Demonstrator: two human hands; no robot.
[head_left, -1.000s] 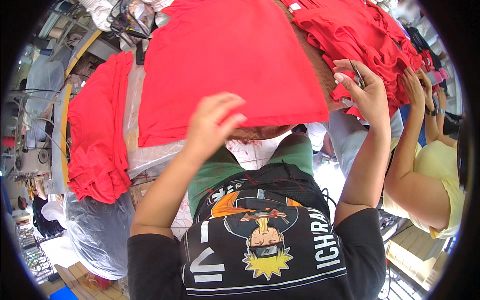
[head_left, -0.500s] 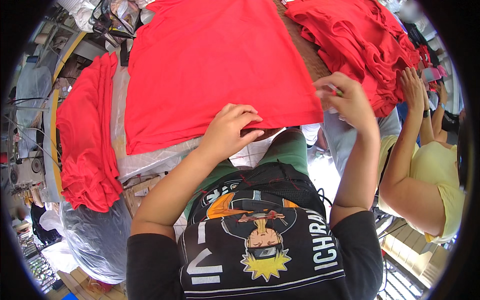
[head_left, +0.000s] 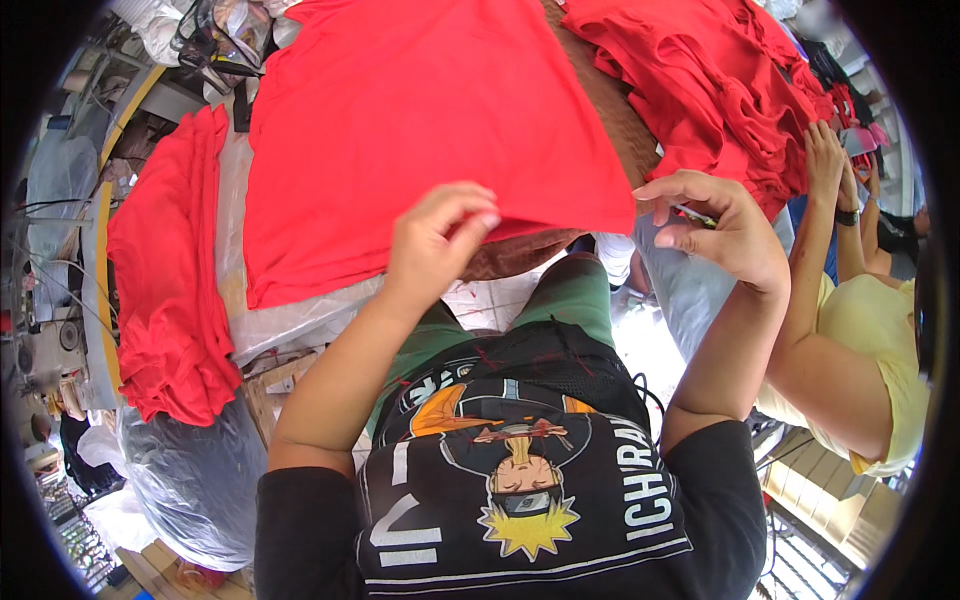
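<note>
A red cloth garment (head_left: pixel 430 130) lies spread over the table, its near hem toward me. My left hand (head_left: pixel 432 245) is at the hem, thumb and fingers closed on its edge. Just right of those fingers the hem is lifted a little, and the fold gapes. Beyond the garment's right near corner, my right hand (head_left: pixel 735 235) hovers with fingers curled round a small slim tool (head_left: pixel 697 216). A green-yellow bit of it shows; the rest is hidden by the fingers, so its exact kind is unclear.
A folded red cloth stack (head_left: pixel 170 270) sits at left, and a heap of red garments (head_left: pixel 700 90) at far right. Under the spread garment is a brown cloth (head_left: pixel 515 258). A plastic-wrapped bundle (head_left: pixel 190 480) stands lower left. A person in yellow (head_left: pixel 860 350) works at right.
My left hand has risen slightly and closed on the hem, which now lifts. My right hand has shifted right and a little down, its fingers spreading more around the tool.
</note>
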